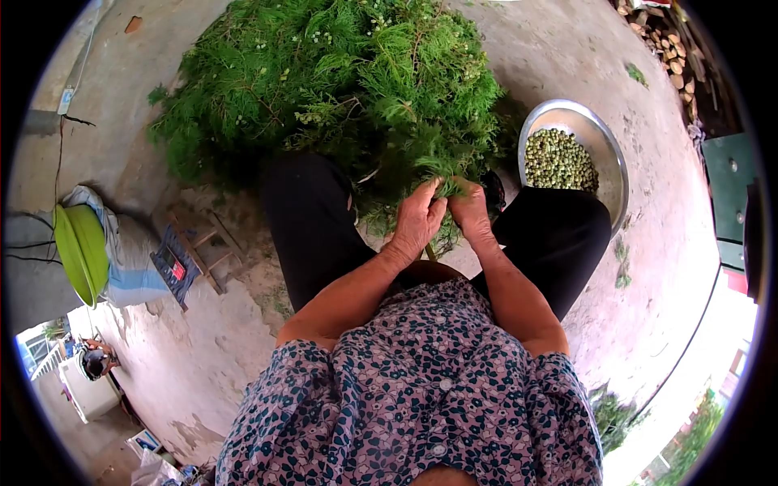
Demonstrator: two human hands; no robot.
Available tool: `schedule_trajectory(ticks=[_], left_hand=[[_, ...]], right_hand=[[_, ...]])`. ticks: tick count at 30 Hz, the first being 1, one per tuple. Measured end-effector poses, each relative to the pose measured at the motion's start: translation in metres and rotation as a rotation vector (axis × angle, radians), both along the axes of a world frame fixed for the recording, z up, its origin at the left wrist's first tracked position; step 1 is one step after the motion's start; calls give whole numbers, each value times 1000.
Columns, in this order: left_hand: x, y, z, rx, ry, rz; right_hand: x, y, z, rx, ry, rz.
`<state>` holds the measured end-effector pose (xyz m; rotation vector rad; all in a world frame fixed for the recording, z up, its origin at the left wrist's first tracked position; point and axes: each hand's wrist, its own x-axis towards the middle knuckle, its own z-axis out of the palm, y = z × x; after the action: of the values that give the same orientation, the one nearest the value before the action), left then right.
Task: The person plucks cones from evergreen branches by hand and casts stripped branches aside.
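Observation:
A big heap of green cypress branches [324, 81] lies on the ground before my knees, with small pale green cones among the foliage. Between my legs, at the near edge of that heap, both hands are close together on a cypress sprig [444, 168]. My left hand [418, 217] has its fingers closed on the sprig's foliage. Beside it, my right hand [470, 211] pinches the same greenery; its fingertips are partly hidden by leaves. Right of my right knee stands a metal basin [613, 150] holding many small green cones [559, 159].
A small wooden stool [212, 251] with a dark cloth on it stands to the left. Near it are a lime-green basin [79, 253] and a pale sack [130, 251]. Stacked firewood [673, 57] and a dark green cabinet [729, 182] are at the far right.

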<state>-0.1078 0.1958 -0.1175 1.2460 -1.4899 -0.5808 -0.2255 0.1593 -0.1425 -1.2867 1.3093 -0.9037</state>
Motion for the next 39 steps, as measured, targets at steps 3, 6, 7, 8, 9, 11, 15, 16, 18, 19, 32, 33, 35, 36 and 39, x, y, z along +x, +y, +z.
schedule_trajectory(ticks=[3,6,7,8,9,11,15,16,18,19,32,33,35,36,39], left_hand=[[2,4,6,375,352,45],[19,-9,-13,612,563,149],[21,-12,-2,719,730,202],[24,-16,2,719,731,202],[27,-20,4,736,810,166],[31,-27,4,778,850,91],[35,-29,3,708,893,-74],[35,-30,7,722,834,-72],[32,-30,16,737,775,-70],[30,-28,20,683,712,-75],[14,-9,16,417,331,-20],[13,-8,15,393,467,-24],[15,-7,8,573,618,48],[17,-7,3,756,768,121],[23,-15,-6,857,812,161]], right_hand=[[-6,-1,10,327,-420,-53],[-5,-1,14,481,-551,-71],[-4,0,13,483,-566,-84],[-4,1,13,485,-581,-97],[-6,1,10,485,-580,-96],[-11,1,11,480,-519,98],[-6,4,34,123,30,231],[-9,3,21,124,31,231],[-18,-2,-19,-156,266,379],[-20,-5,-24,-80,443,459],[-13,2,38,464,-388,161],[-14,1,41,486,-475,122],[-14,0,44,593,-610,11],[-14,0,45,633,-664,-24],[-13,1,47,609,-667,31]])
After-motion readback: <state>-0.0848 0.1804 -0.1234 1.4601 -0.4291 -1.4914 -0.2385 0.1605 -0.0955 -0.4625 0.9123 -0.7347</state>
